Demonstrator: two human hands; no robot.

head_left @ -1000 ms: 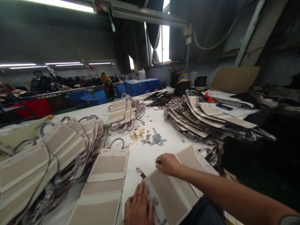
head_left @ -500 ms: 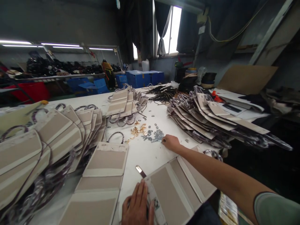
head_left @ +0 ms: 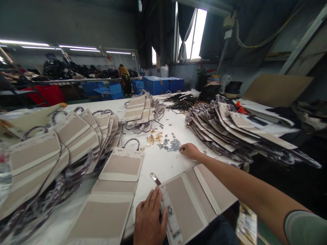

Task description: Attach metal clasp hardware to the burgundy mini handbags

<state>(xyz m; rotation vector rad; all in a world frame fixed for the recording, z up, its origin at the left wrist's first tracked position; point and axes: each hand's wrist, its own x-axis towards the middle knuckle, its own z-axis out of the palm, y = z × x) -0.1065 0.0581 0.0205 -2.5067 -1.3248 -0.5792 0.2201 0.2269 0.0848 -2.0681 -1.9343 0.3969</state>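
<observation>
My left hand (head_left: 150, 217) lies with outstretched fingers along the near-left edge of a beige folded bag panel (head_left: 182, 204), its thumb apart on the panel's border. Two small dark metal pieces show on that border. Just beyond my fingertips, a dark strap with a gold metal tip (head_left: 154, 178) sticks out. My right hand (head_left: 190, 151) is closed in a pinch at the right side of a heap of small grey metal plates (head_left: 174, 145); what its fingertips hold is hidden. Gold-coloured metal pieces (head_left: 154, 139) are scattered to the left of the heap.
Another beige panel (head_left: 112, 197) with a looped handle lies left of my left hand. Stacks of similar panels stand at the left (head_left: 76, 132), back (head_left: 135, 109) and right (head_left: 224, 126). Black strips (head_left: 180, 101) lie farther back. A person (head_left: 124, 79) stands beyond blue boxes (head_left: 158, 85).
The whole view has shifted slightly, so the scene sits farther right. Both hands stay at the same places, the left on the panel and the right at the grey plates.
</observation>
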